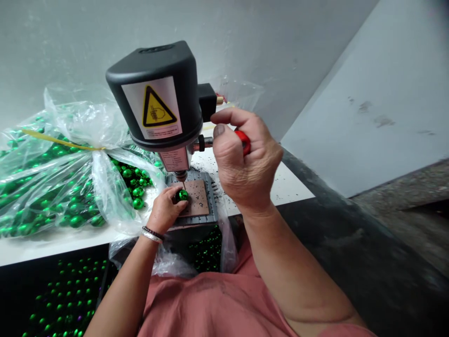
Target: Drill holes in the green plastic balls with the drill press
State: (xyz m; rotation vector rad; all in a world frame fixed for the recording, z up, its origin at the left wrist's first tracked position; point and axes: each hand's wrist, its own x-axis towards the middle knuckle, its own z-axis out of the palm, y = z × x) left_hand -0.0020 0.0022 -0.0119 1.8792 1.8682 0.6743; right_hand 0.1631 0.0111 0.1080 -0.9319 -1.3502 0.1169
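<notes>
A black bench drill press (191, 79) with a yellow warning label stands on the white table. Under its thin drill bit (184, 185), my left hand (163, 210) pinches a shiny green ball (183, 195) between thumb and fingers. The ball rests on a brown board (200, 196) on the grey machine base (213, 206). The bit's tip is at or just above the top of the ball; I cannot tell whether they touch. On the right, my right hand (245, 164) is closed around the red knob (242, 142) of the feed lever.
A clear plastic bag (101, 175) full of green balls, tied with a yellow strip (59, 139), lies left of the press. Dark shavings are scattered around the base. Below the table edge, more green balls (206, 250) sit in a plastic-lined container. Walls stand behind and right.
</notes>
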